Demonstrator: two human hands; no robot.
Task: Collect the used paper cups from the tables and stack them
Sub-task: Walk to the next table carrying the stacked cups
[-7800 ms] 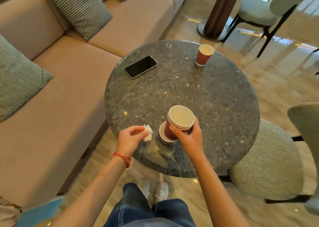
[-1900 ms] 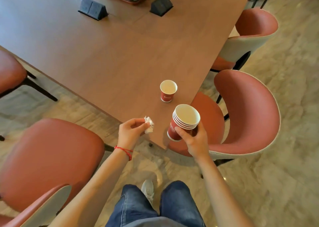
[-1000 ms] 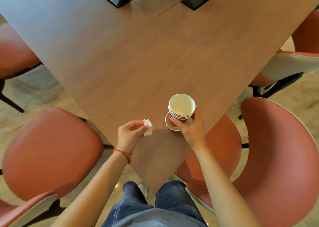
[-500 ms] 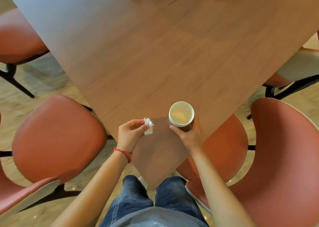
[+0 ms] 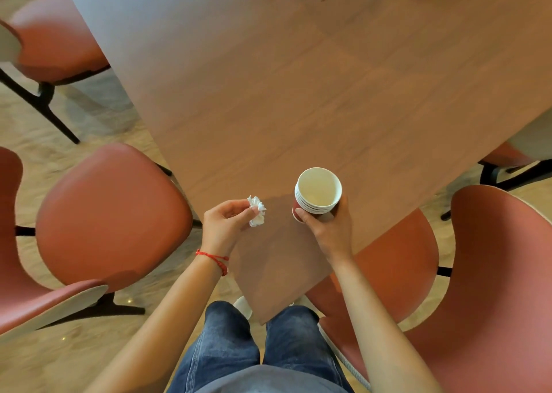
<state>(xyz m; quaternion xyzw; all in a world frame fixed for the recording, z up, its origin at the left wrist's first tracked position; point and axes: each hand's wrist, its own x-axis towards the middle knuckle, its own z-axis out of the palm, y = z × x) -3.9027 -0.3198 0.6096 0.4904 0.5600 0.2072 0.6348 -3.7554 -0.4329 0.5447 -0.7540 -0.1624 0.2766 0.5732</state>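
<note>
The right hand (image 5: 330, 228) wraps round the stack of cups (image 5: 317, 191) above the counter (image 5: 298, 93) corner to carry them together, while the left hand (image 5: 224, 228) pinches a tissue ball (image 5: 257, 215).

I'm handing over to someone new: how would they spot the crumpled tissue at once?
Find the near corner of the wooden table. Just above it, the left hand with the red wrist string pinches the tissue. It is the only white, wrinkled wad; the right hand holds smooth red cups.
</note>
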